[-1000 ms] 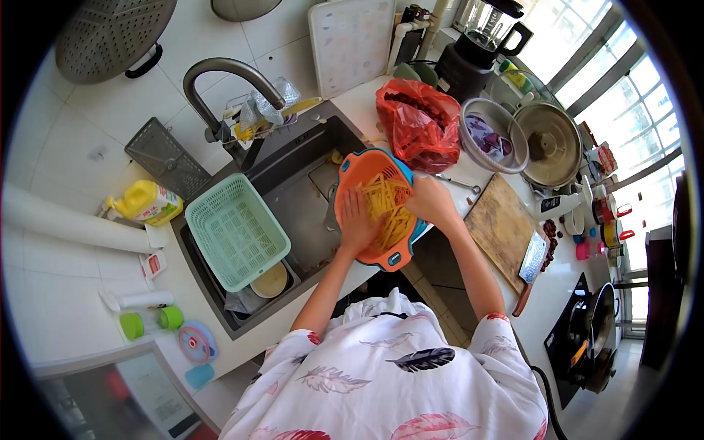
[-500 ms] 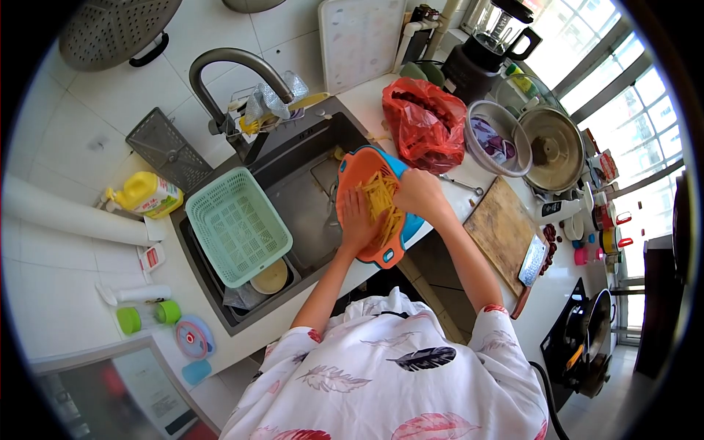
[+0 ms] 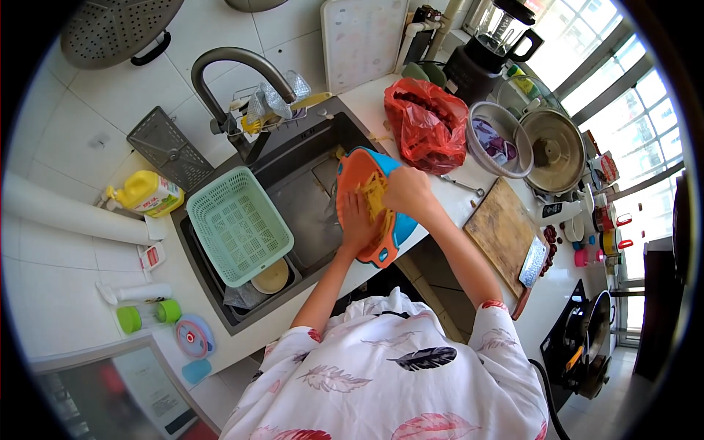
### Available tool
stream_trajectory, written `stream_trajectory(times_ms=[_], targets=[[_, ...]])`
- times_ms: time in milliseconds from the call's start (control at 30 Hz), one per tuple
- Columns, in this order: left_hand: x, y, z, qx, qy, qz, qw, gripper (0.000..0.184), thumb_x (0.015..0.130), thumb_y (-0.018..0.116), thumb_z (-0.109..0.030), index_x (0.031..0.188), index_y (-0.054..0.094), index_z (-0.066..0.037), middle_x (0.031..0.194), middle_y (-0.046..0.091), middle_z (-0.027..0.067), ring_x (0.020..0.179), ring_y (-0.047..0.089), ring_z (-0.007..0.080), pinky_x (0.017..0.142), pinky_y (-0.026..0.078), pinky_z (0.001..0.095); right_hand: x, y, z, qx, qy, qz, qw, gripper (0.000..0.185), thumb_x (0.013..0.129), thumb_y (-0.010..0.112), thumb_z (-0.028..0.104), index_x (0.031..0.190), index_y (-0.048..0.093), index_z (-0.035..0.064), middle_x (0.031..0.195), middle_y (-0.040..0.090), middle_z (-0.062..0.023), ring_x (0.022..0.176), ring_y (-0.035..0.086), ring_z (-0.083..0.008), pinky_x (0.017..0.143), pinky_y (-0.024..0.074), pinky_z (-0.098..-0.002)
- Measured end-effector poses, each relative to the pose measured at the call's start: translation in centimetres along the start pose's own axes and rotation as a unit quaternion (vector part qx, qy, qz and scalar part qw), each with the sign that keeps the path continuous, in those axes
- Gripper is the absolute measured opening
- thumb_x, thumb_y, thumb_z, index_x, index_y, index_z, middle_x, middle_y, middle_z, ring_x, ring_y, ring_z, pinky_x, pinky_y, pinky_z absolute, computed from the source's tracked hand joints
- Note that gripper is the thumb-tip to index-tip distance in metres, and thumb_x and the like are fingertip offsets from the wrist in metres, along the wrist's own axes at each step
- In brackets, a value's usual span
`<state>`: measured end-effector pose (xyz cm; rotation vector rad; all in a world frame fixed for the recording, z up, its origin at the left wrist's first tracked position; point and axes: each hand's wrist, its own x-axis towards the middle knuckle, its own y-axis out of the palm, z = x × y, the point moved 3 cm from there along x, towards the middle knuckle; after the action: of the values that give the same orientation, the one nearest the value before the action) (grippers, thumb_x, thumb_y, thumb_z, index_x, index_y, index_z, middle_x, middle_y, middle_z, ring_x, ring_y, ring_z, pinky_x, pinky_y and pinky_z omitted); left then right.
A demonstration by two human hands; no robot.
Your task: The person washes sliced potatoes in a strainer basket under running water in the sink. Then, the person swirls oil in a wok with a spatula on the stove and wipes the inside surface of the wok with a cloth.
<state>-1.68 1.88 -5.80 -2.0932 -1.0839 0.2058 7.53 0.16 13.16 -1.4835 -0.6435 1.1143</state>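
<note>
The white counter (image 3: 220, 350) stretches along the wall, and the grey sink (image 3: 301, 220) is set into it, just in front of the person. The green basket (image 3: 238, 220) stands over the left part of this sink, where the edges probably give it support. On the right, the cutting board (image 3: 502, 229) lies flat on the counter, apart from the sink, which likely keeps it out of the water. The red plastic bag (image 3: 425, 121) rests beyond the bowl, near the sink's corner.

The orange and blue bowl (image 3: 355, 174) is between the two hands, at the right end of the sink. It is tilted, and its orange inside faces left; whether the counter edge carries its weight, I cannot tell. The cleaver (image 3: 533, 264) lies along the board's right edge, its handle towards the person, perhaps for easy taking.

The left hand (image 3: 357, 221) is flat, with straight fingers, against the yellow strips (image 3: 375, 189) inside the bowl; the palm presumably prevents them from sliding. The right hand (image 3: 405, 192) is curled at the opposite side. Its fingertips are hidden, so I cannot tell if it holds the rim or some strips.
</note>
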Motion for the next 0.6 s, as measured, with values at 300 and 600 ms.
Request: stream_trajectory(times_ms=[300,600], targets=[[1.6,-1.7,0.6,0.030,0.029,-0.023,0.999,0.049,0.078,0.054,-0.020,0.118,0.039,0.005,0.122,0.039,0.0220,0.116,0.032,0.0370,0.098,0.025,0.0413,0.4,0.6,-6.1,0.162,0.084,0.097,0.978,0.022,0.060,0.049,0.012,0.067,0.060,-0.0058,0.060,0.058,-0.0195,0.062,0.062,-0.0280,0.049,0.0500,-0.0351],[3.7,-8.0,-0.8,-0.052,0.050,-0.175,0.982,0.028,0.077,0.052,-0.009,0.104,0.050,-0.001,0.106,0.051,0.0146,0.103,0.043,0.0313,0.090,0.033,0.0389,-2.8,12.3,-14.7,0.530,0.137,0.122,0.828,0.039,0.069,0.053,0.016,0.102,0.050,-0.0050,0.084,0.059,-0.0112,0.067,0.059,-0.0187,0.050,0.0515,-0.0315]])
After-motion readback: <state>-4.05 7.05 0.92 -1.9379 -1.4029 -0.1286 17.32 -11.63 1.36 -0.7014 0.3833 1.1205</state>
